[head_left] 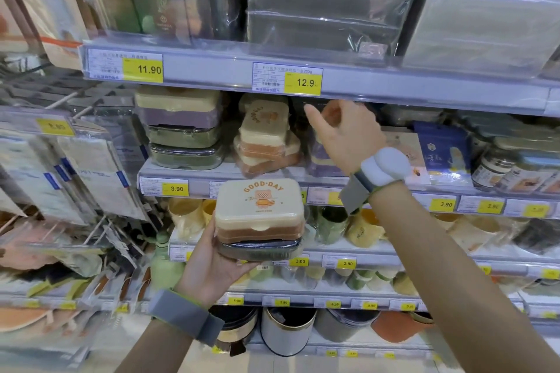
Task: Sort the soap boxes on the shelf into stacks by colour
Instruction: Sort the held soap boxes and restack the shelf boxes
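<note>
My left hand [212,266] holds two stacked soap boxes in front of the shelf: a cream and brown "GOOD DAY" box [259,209] on top of a dark green box [260,248]. On the shelf [188,174] stands a left stack [181,127] with a cream-purple box over two green boxes. Beside it leans a tilted stack of cream-orange boxes [265,136]. My right hand [345,130] reaches into the shelf with fingers apart, over a purple box [319,157] that it partly hides.
The upper shelf holds wrapped grey packs [327,12] and price tags. Jars and a blue packet [442,148] stand on the right. Cups [363,224] fill the shelf below, bins [286,330] lower down. Hanging packets [91,166] crowd the left.
</note>
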Demonstrator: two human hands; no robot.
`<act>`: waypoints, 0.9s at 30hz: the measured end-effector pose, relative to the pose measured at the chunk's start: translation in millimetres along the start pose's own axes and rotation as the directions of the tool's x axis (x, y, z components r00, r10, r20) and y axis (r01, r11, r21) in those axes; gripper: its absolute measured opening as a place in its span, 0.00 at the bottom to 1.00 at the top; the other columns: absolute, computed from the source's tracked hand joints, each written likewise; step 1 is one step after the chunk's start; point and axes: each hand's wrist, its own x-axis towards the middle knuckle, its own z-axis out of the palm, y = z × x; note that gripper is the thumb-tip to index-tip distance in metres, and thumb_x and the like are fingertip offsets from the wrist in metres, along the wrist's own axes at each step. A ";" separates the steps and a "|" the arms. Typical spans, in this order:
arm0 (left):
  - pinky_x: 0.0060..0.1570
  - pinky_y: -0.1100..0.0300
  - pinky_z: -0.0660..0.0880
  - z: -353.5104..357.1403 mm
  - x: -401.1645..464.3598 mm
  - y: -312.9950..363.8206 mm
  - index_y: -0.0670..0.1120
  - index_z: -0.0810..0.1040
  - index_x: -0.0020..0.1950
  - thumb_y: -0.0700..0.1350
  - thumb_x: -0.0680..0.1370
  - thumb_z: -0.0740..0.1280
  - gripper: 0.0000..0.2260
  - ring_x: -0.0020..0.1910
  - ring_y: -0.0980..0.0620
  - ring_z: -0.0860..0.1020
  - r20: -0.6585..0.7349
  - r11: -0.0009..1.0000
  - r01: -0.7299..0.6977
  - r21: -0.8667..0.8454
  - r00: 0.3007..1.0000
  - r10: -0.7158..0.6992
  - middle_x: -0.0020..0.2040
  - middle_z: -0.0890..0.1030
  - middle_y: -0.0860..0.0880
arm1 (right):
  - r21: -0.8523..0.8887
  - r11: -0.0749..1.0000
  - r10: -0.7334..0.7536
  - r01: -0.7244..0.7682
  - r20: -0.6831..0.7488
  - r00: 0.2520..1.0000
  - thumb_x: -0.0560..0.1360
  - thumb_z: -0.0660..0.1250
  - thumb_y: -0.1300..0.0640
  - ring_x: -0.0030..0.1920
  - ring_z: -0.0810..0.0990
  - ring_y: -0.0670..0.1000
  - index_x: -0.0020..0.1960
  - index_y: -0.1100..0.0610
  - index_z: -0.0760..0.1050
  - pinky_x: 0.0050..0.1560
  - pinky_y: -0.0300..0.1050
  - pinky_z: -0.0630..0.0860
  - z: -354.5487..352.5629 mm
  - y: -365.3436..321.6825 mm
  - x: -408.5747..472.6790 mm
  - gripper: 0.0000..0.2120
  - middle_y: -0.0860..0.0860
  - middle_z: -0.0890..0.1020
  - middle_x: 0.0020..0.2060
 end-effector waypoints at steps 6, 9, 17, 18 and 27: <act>0.55 0.39 0.79 -11.5 -8.8 1.7 0.47 0.76 0.69 0.57 0.82 0.57 0.22 0.66 0.37 0.77 0.034 1.000 -0.003 -0.001 0.999 0.003 0.65 0.81 0.40 | -0.155 0.984 -0.034 0.087 0.321 0.946 0.73 0.52 0.29 0.41 0.79 0.58 0.49 0.55 0.74 0.39 0.47 0.72 30.2 -41.9 27.2 0.30 0.52 0.79 0.36; 0.57 0.38 0.79 -18.4 -10.9 5.6 0.48 0.77 0.69 0.58 0.82 0.56 0.22 0.65 0.40 0.77 0.032 0.999 -0.029 -0.024 0.999 0.030 0.65 0.81 0.41 | -0.141 0.989 0.028 0.043 0.464 0.886 0.74 0.51 0.29 0.46 0.77 0.57 0.53 0.57 0.76 0.44 0.46 0.68 44.0 -58.4 33.3 0.33 0.54 0.78 0.43; 0.60 0.39 0.76 -31.9 -11.2 15.2 0.49 0.73 0.72 0.57 0.83 0.53 0.22 0.67 0.39 0.76 0.045 0.997 -0.076 -0.025 0.996 0.077 0.67 0.79 0.42 | -0.066 0.987 0.161 -0.150 0.561 0.812 0.67 0.57 0.24 0.73 0.63 0.59 0.74 0.51 0.62 0.73 0.57 0.55 83.3 -68.8 49.4 0.44 0.54 0.65 0.74; 0.60 0.39 0.76 -33.5 -10.8 15.9 0.49 0.73 0.72 0.57 0.83 0.53 0.23 0.68 0.39 0.75 0.045 0.997 -0.067 -0.037 0.997 0.069 0.67 0.79 0.41 | -0.022 0.984 0.159 -0.177 0.558 0.814 0.70 0.59 0.27 0.74 0.61 0.59 0.75 0.53 0.59 0.74 0.56 0.54 86.1 -70.8 50.6 0.43 0.55 0.63 0.75; 0.61 0.36 0.74 -38.6 -14.4 20.9 0.48 0.75 0.71 0.58 0.83 0.55 0.22 0.67 0.38 0.76 0.036 0.992 -0.084 -0.093 0.995 0.088 0.67 0.80 0.41 | 0.132 0.886 0.189 -0.445 0.774 0.605 0.75 0.63 0.38 0.36 0.79 0.53 0.43 0.55 0.76 0.37 0.43 0.70 100.8 -59.5 66.7 0.19 0.52 0.80 0.34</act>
